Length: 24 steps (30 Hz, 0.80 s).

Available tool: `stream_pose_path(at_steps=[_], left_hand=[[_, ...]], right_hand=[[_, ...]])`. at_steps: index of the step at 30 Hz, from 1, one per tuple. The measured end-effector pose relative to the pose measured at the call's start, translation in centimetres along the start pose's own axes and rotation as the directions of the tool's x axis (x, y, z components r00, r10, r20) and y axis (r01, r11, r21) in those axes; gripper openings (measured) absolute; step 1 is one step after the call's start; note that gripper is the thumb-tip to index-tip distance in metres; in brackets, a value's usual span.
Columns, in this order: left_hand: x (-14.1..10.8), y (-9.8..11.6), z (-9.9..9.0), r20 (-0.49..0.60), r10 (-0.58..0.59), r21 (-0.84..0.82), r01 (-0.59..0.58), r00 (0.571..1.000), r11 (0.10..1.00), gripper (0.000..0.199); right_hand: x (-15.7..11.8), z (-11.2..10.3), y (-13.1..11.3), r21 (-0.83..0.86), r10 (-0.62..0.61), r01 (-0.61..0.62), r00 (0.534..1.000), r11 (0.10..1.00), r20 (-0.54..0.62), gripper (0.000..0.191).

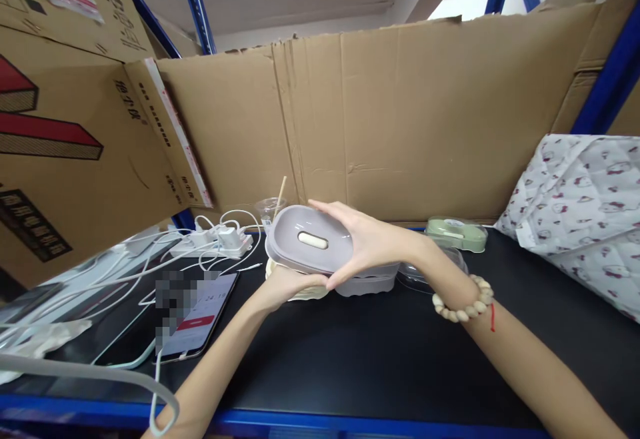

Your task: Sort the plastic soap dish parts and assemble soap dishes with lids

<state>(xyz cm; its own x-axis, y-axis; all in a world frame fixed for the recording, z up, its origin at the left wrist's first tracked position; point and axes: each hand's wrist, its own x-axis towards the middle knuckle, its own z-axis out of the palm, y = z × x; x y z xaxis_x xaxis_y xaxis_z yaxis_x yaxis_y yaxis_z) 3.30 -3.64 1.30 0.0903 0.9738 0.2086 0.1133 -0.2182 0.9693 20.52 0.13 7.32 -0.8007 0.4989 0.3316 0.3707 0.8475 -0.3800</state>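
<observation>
While your right hand spans the lavender lid from its far edge, fingers stretched along the rim and thumb hooked at the near side, its grip is clamped on that lid just left of frame centre, holding it tilted above the pale container so that the white vent tab faces you. Your left hand comes in from below with its grip curled under the lid's near edge, seemingly steadying the stack against a cream-coloured piece whose shape you cannot make out. A beaded bracelet sits on your right wrist. To the right lie a clear dome lid and a green case on the black counter. At lower left a phone rests among white cables and a power strip. Cardboard walls close off the back, and patterned cloth fills the right edge.
</observation>
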Motion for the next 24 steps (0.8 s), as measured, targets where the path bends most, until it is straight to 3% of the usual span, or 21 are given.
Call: stream_pose_path(at_steps=[4, 7, 9, 12, 14, 16, 20, 24], left_hand=[[0.4, -0.6, -0.2, -0.116, -0.029, -0.061, 0.022, 0.993, 0.998, 0.054], [0.6, -1.2, -0.5, -0.184, -0.021, -0.080, 0.006, 0.983, 0.997, 0.049], [0.8, -1.3, -0.5, -0.219, 0.027, -0.096, -0.049, 0.975, 0.994, 0.050], [1.1, -1.1, -0.3, -0.287, 0.052, -0.177, -0.106, 0.957, 0.979, 0.056], [1.3, -1.0, -0.3, -0.318, 0.031, -0.228, -0.108, 0.947, 0.968, 0.059], [1.5, -0.9, -0.4, -0.341, 0.006, -0.257, -0.099, 0.940, 0.961, 0.060], [1.7, -0.9, -0.7, -0.344, -0.006, -0.268, -0.092, 0.939, 0.959, 0.062], [1.7, -0.8, -0.7, -0.334, -0.008, -0.259, -0.084, 0.942, 0.962, 0.063]], right_hand=[[-0.3, -0.9, 0.3, 0.017, 0.082, -0.083, 0.996, 0.996, 0.021, 0.116], [-1.5, -3.4, 2.0, -0.074, 0.310, -0.309, 0.951, 0.948, 0.003, 0.102], [-2.5, -5.0, 4.1, -0.186, 0.521, -0.511, 0.853, 0.839, 0.010, 0.092], [-4.0, -6.5, 7.7, -0.331, 0.772, -0.724, 0.635, 0.605, 0.022, 0.085], [-4.9, -6.9, 9.6, -0.381, 0.862, -0.788, 0.506, 0.483, 0.045, 0.080], [-5.6, -6.8, 10.9, -0.371, 0.893, -0.816, 0.439, 0.443, 0.100, 0.072], [-6.2, -6.3, 12.1, -0.319, 0.894, -0.836, 0.409, 0.447, 0.180, 0.064], [-6.5, -5.6, 13.3, -0.286, 0.894, -0.849, 0.400, 0.445, 0.203, 0.072]])
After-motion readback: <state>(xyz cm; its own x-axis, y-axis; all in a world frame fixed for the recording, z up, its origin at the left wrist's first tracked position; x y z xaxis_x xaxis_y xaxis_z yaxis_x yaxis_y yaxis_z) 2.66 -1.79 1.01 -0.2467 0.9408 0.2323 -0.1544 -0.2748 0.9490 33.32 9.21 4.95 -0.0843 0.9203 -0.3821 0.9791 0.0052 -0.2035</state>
